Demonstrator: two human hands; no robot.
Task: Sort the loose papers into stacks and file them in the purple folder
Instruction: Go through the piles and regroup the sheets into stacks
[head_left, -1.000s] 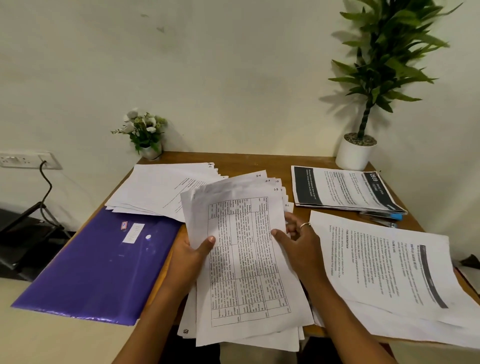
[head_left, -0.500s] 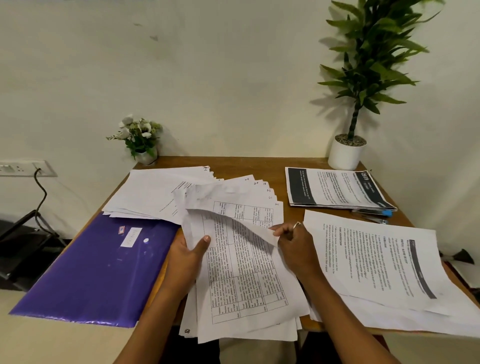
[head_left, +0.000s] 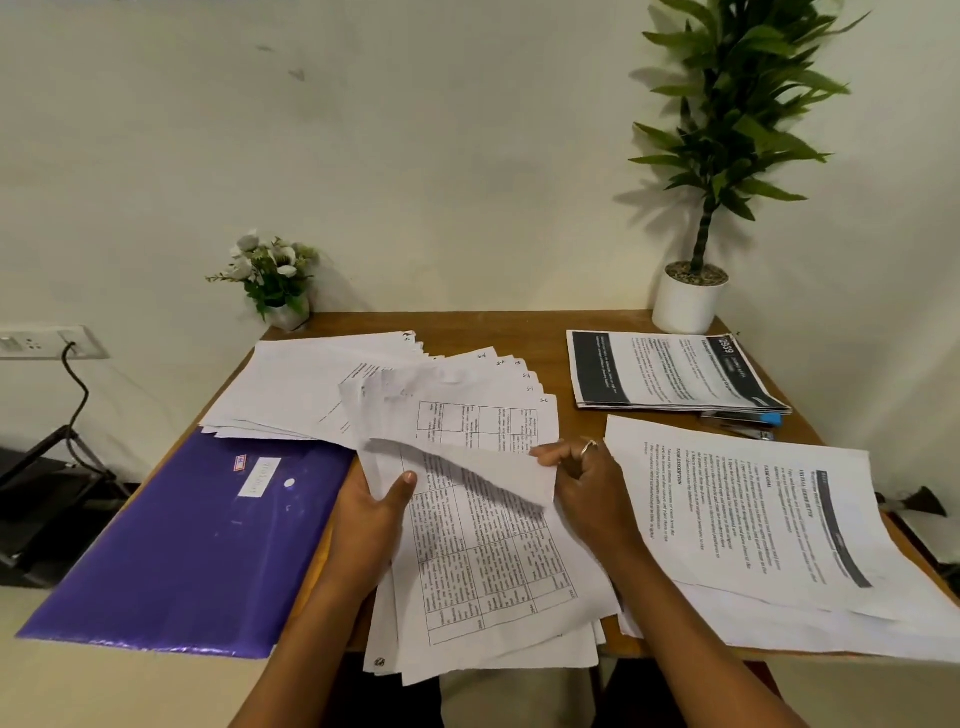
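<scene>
The right hand (head_left: 587, 483) pinches the top sheet (head_left: 467, 463) by its edge, curling it over. The left hand (head_left: 371, 519) grips the paper stack (head_left: 498, 577) between them, thumb on top. The paper looks thin, limp and easily creased, so I'd take it at a corner. The purple folder (head_left: 182, 545) lies just left of the left hand.

right hand (head_left: 587, 488) now pinching top sheet (head_left: 483, 467), peeled leftward

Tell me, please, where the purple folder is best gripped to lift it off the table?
Grip the purple folder by its near left edge, coming from the left: that part seems to overhang the table, so fingers can slip underneath. Its far edge lies under the loose white sheets, so lifting there would drag them.
</scene>
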